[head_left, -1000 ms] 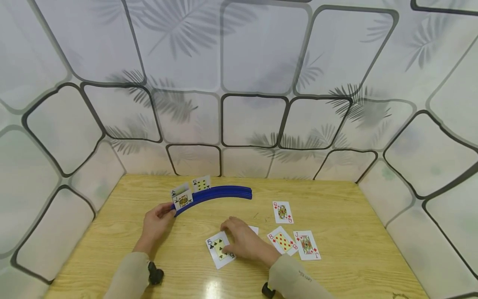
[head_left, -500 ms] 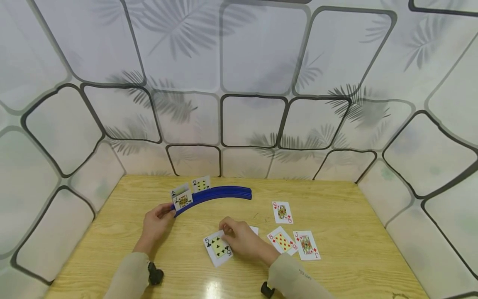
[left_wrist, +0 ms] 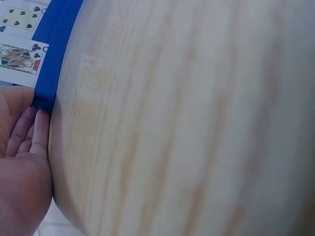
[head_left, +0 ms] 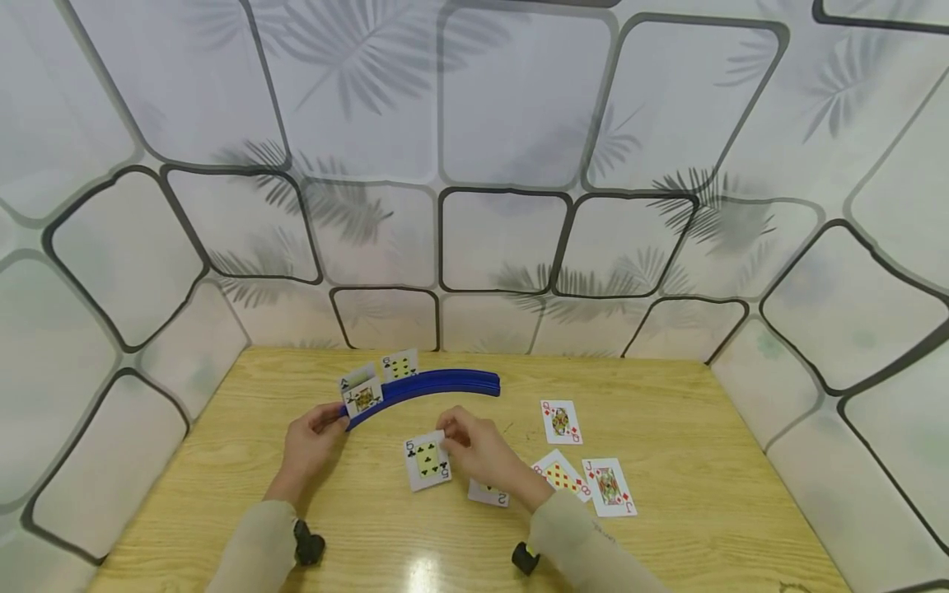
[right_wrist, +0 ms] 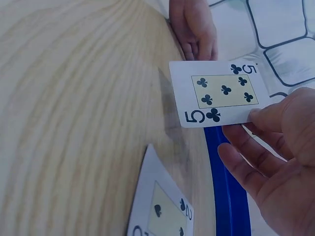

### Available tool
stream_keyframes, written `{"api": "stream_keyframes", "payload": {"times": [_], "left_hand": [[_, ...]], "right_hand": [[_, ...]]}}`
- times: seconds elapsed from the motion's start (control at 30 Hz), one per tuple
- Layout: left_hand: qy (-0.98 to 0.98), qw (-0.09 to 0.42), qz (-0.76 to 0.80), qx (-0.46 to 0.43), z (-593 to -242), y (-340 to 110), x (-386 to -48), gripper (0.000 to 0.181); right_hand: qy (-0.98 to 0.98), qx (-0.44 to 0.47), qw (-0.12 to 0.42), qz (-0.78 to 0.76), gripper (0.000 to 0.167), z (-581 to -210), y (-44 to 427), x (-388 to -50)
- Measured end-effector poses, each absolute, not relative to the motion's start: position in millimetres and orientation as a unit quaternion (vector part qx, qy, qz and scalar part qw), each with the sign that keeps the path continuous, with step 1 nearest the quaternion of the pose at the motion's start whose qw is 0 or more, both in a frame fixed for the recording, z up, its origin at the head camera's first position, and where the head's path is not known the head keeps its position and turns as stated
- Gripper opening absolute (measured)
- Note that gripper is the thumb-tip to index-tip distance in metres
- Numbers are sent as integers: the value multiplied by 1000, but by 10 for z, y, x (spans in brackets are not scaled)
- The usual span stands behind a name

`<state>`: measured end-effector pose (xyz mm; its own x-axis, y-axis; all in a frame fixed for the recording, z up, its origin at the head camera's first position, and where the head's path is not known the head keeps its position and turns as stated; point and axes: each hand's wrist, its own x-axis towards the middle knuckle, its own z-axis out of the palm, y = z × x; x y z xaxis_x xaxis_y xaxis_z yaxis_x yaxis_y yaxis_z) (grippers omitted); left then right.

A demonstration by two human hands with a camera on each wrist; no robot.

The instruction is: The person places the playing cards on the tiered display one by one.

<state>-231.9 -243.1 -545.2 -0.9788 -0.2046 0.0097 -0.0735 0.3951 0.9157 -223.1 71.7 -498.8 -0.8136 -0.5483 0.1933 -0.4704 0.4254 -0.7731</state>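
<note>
My right hand [head_left: 480, 446] pinches the five of clubs [head_left: 427, 459] by its edge between thumb and fingers, raised above the table with its face showing. The curved blue card holder [head_left: 445, 381] stands farther back. At its left end, my left hand [head_left: 310, 442] grips it between thumb and fingers. A face card of clubs [head_left: 363, 399] stands in the holder's left part, partly covering an ace [head_left: 357, 376]. Beside them is a six of spades [head_left: 400, 364]. Partly under my right hand in the head view lies a two of spades [right_wrist: 165, 209] on the table.
To the right, a queen of diamonds [head_left: 561, 422], an eight of diamonds [head_left: 560, 475] and a jack of diamonds [head_left: 610, 487] lie face up on the wooden table [head_left: 689, 461]. My right forearm slightly overlaps the eight. Patterned curtain walls [head_left: 504, 239] enclose the back and sides.
My right hand has lifted the five of clubs and carried it away from me, nearer the holder. More of the two of spades shows now. My left hand has stayed put.
</note>
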Motion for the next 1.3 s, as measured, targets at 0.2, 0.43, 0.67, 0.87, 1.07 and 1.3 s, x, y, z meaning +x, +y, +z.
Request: {"api": "stream_keyframes", "payload": {"times": [0.2, 0.43, 0.67, 0.87, 1.07, 1.3], "left_hand": [[-834, 56, -543, 85, -5454, -2441, -2323, 35], [-833, 62, -545, 80, -5460, -2442, -2323, 34], [-830, 70, -548, 81, -5474, -2438, -2321, 34], [-830, 70, -546, 85, -5461, -2426, -2317, 33], [-830, 72, -547, 82, -5458, -2414, -2315, 32], [-833, 61, -543, 89, -5440, -2434, -2312, 34]], "right_hand": [[844, -291, 29, -450, 21, -4945, 679, -2308], [847, -261, 23, -462, 14, -4945, 612, -2409], [846, -260, 3, -465, 14, -4918, 533, -2506], [836, -250, 2, -489, 17, -4871, 462, -2554], [831, -243, -6, -500, 18, -4879, 376, -2621], [835, -217, -7, -506, 16, -4872, 277, -2713]]}}
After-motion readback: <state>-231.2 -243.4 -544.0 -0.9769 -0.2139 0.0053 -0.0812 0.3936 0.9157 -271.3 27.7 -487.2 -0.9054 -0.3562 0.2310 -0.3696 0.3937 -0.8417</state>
